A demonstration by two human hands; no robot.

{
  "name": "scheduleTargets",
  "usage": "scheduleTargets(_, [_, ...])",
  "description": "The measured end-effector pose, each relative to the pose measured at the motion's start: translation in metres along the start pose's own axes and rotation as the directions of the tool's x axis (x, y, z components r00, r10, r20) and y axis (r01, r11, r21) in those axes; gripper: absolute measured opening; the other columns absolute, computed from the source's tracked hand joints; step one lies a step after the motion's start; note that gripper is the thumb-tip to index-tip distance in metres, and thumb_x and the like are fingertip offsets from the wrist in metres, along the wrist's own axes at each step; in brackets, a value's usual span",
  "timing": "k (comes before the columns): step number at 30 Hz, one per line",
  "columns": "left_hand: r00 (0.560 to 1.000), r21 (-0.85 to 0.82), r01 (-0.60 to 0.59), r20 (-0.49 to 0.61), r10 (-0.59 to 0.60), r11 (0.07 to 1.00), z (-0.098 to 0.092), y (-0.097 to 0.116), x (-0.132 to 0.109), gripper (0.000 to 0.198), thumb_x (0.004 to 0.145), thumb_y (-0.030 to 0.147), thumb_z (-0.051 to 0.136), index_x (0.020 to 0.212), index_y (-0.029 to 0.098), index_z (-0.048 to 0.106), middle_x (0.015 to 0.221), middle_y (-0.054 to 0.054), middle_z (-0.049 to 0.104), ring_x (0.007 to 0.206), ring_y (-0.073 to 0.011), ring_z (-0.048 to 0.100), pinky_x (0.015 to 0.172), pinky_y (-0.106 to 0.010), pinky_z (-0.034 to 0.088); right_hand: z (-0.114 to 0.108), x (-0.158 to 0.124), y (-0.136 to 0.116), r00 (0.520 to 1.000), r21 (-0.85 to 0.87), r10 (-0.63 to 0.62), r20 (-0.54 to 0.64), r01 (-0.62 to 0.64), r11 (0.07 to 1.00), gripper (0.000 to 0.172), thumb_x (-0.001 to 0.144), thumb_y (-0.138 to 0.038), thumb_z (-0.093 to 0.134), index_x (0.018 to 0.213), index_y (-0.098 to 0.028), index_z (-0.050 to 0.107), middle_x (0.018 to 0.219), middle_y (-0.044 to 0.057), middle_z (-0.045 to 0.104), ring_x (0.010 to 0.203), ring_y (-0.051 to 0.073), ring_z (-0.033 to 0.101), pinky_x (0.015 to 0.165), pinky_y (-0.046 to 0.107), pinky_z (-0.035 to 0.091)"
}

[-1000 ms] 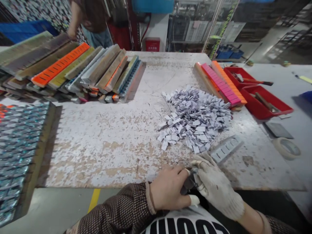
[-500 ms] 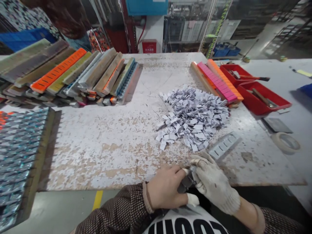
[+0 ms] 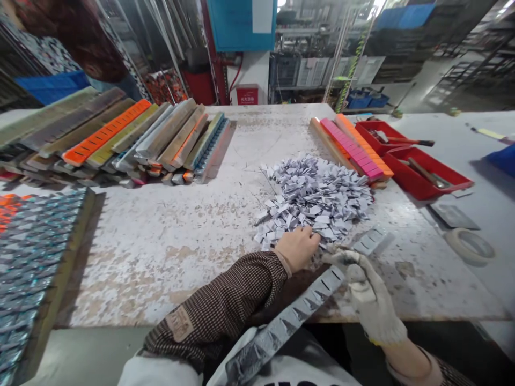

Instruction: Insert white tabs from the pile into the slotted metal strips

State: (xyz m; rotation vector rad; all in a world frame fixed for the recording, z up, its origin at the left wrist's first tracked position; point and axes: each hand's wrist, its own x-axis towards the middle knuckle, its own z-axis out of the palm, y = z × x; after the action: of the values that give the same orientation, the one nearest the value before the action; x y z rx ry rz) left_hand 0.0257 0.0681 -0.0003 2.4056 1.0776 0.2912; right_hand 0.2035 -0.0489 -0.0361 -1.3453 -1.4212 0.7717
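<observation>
My left hand (image 3: 298, 247), bare, reaches the near edge of a heap of small white paper-like pieces (image 3: 322, 187). Its fingers are curled, and whatever they grip is hidden. To its right, my right hand (image 3: 368, 292) wears a white knitted glove; its fingers are bent, and I cannot make out what is in them. A grey slotted strip (image 3: 287, 324) with raised flaps slants from my lap over the table edge, its upper end close to the glove. Beyond that end lies a second pale slotted strip (image 3: 370, 240) on the table.
Stacked slotted bars (image 3: 161, 131) fill the back left. A tray of flapped strips (image 3: 36, 268) stands at the left. Pink and orange bars (image 3: 354, 147), red bins (image 3: 426, 171) and a tape roll (image 3: 470, 245) are at the right. A person (image 3: 68, 37) is behind the table.
My left hand has moved forward from the table edge to the heap. My hands have come apart, and the grey strip now shows between my arms. The view has tilted up slightly.
</observation>
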Motion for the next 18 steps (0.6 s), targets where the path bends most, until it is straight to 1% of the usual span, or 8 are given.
scheduleTargets(4, [0.991, -0.172, 0.093, -0.079, -0.108, 0.981, -0.002, -0.017, -0.005, 0.009, 0.095, 0.01, 0.056, 0.097, 0.017, 0.061, 0.104, -0.01, 0.068, 0.101, -0.0258, 0.067, 0.088, -0.038, 0.056, 0.003, 0.02, -0.007, 0.985, -0.046, 0.15, -0.091, -0.155, 0.987, 0.04, 0.098, -0.052, 0.059, 0.128, -0.025, 0.06, 0.129, 0.011, 0.07, 0.116, 0.029, 0.07, 0.099, 0.045, 0.06])
scheduleTargets(6, [0.982, -0.27, 0.132, -0.096, -0.163, 0.954, -0.003, -0.019, -0.016, 0.007, 0.099, 0.017, 0.053, 0.097, 0.017, 0.059, 0.091, -0.007, 0.068, 0.086, -0.0216, 0.069, 0.078, -0.033, 0.057, 0.002, 0.027, -0.009, 0.983, -0.104, 0.177, -0.052, -0.182, 0.978, 0.044, 0.098, -0.052, 0.059, 0.133, -0.026, 0.058, 0.125, 0.01, 0.073, 0.111, 0.027, 0.072, 0.096, 0.043, 0.061])
scheduleTargets(8, [0.98, -0.451, 0.134, -0.072, -0.186, 0.882, -0.001, -0.014, -0.026, 0.016, 0.103, 0.028, 0.049, 0.097, 0.016, 0.057, 0.079, -0.004, 0.066, 0.07, -0.0175, 0.068, 0.065, -0.028, 0.057, 0.001, 0.031, -0.01, 0.992, -0.141, 0.124, 0.01, -0.122, 0.982, 0.047, 0.099, -0.05, 0.056, 0.139, -0.025, 0.055, 0.124, 0.011, 0.073, 0.109, 0.027, 0.073, 0.094, 0.042, 0.062])
scheduleTargets(9, [0.982, -0.598, 0.125, -0.041, -0.187, 0.792, 0.002, -0.009, -0.03, 0.022, 0.103, 0.036, 0.051, 0.096, 0.016, 0.056, 0.075, -0.002, 0.064, 0.065, -0.0163, 0.066, 0.061, -0.027, 0.056, 0.002, 0.032, -0.01, 0.997, -0.177, 0.07, 0.033, -0.063, 0.982, 0.045, 0.099, -0.049, 0.056, 0.137, -0.025, 0.058, 0.125, 0.011, 0.073, 0.111, 0.027, 0.072, 0.095, 0.042, 0.061])
scheduleTargets(11, [0.984, -0.869, 0.12, 0.04, -0.173, 0.481, 0.008, 0.001, -0.035, 0.036, 0.095, 0.052, 0.063, 0.092, 0.017, 0.055, 0.073, -0.001, 0.062, 0.062, -0.0155, 0.063, 0.059, -0.027, 0.055, 0.005, 0.033, -0.009, 0.997, -0.261, -0.067, 0.043, 0.076, 0.962, 0.034, 0.099, -0.046, 0.054, 0.122, -0.024, 0.068, 0.122, 0.011, 0.074, 0.114, 0.029, 0.071, 0.098, 0.043, 0.06])
scheduleTargets(13, [0.982, -0.966, 0.14, 0.107, -0.158, 0.216, 0.013, 0.008, -0.038, 0.049, 0.082, 0.061, 0.075, 0.087, 0.017, 0.056, 0.071, 0.0, 0.06, 0.062, -0.0152, 0.06, 0.06, -0.028, 0.053, 0.008, 0.032, -0.009, 0.986, -0.331, -0.161, 0.035, 0.164, 0.929, 0.029, 0.1, -0.045, 0.053, 0.104, -0.025, 0.074, 0.114, 0.009, 0.076, 0.112, 0.028, 0.071, 0.098, 0.043, 0.06])
scheduleTargets(15, [0.979, -0.956, 0.165, 0.13, -0.156, 0.244, 0.015, 0.009, -0.04, 0.052, 0.077, 0.063, 0.08, 0.082, 0.017, 0.056, 0.069, 0.001, 0.058, 0.062, -0.0138, 0.055, 0.06, -0.026, 0.048, 0.008, 0.03, -0.009, 0.983, -0.348, -0.182, 0.025, 0.179, 0.92, 0.029, 0.1, -0.044, 0.052, 0.097, -0.025, 0.074, 0.11, 0.009, 0.078, 0.109, 0.028, 0.072, 0.097, 0.042, 0.061])
scheduleTargets(18, [0.989, -0.85, 0.135, 0.086, -0.119, 0.509, 0.013, 0.006, -0.041, 0.05, 0.082, 0.061, 0.075, 0.071, 0.017, 0.052, 0.064, 0.004, 0.047, 0.062, -0.011, 0.043, 0.057, -0.022, 0.035, 0.004, 0.028, -0.006, 0.989, -0.3, -0.143, 0.027, 0.145, 0.943, 0.034, 0.101, -0.048, 0.051, 0.092, -0.026, 0.075, 0.11, 0.009, 0.078, 0.109, 0.028, 0.073, 0.099, 0.041, 0.061])
